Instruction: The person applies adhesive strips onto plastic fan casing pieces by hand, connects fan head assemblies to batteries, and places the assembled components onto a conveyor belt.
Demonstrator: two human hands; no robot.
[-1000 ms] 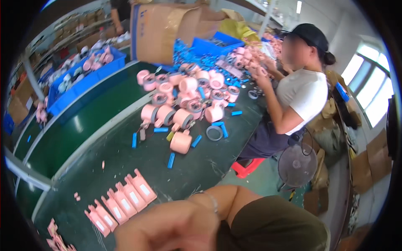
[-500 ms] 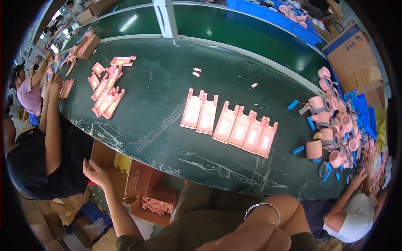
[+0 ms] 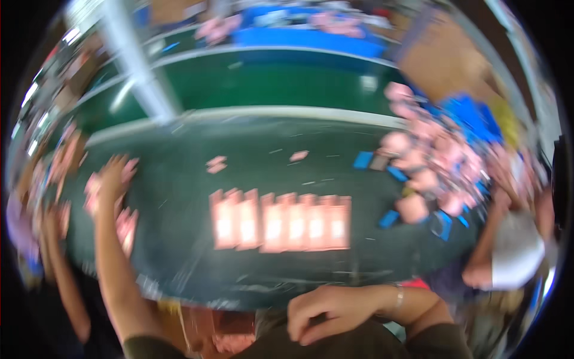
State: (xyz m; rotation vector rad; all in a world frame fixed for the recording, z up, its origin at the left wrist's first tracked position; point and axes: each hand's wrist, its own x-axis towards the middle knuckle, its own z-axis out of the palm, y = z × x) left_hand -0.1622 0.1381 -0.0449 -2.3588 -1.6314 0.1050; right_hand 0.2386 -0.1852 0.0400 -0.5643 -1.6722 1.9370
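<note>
On the left of the dark green table, my left hand (image 3: 113,176) reaches over a loose pile of pink plastic casings (image 3: 127,230); motion blur hides its fingers and any grip. My right hand (image 3: 326,311), with a bracelet at its wrist, hovers by the table's near edge in front of my body. Its fingers bend loosely, thumb apart, and nothing shows in it. Between the hands, farther up the table, stands a side-by-side row of several flat pink casings (image 3: 297,224), each with a pale rectangle and small prongs on its far end.
Small pink pieces (image 3: 216,164) lie beyond the row. At right is a heap of pink rounded parts (image 3: 442,149) with blue pieces among them. Co-workers' arms (image 3: 66,281) flank both sides. A white post (image 3: 134,66) rises at the far left, past the table's raised edge.
My left hand has moved from beside the near edge up to the casing pile. My right arm has uncrossed and its hand now shows. The whole view has shifted and blurred.
</note>
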